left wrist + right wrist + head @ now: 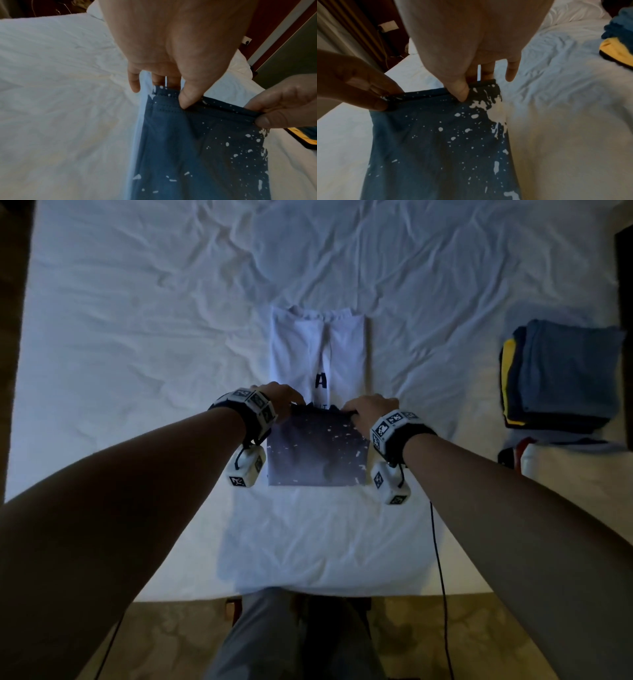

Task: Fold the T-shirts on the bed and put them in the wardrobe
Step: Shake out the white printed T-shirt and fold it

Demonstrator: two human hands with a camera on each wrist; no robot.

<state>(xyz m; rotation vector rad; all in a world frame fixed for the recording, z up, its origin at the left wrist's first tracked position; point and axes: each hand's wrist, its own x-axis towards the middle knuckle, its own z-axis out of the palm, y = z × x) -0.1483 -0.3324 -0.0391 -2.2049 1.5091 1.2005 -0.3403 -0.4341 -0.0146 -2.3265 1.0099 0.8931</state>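
Midway up the white bed (137,344), both of my hands pinch the hem of a T-shirt (318,350), white on its upper half and dark blue with white splatter marks below. My left hand (277,398) grips the hem's left corner between thumb and fingers, and my right hand (368,407) grips the right corner the same way. In the left wrist view the thumb (188,97) presses down on the stitched edge while the little finger hangs free beside the cloth. The shirt lies lengthwise in a narrow strip, its sides folded in, collar at the far end, with the dark lower part raised at the hem toward the white part, where a black letter shows. To my right, near the edge of the bed, sits a stack of folded shirts (561,374), blue on top with a yellow layer showing at its side. Well apart from that stack, the strip lies straight ahead of me.
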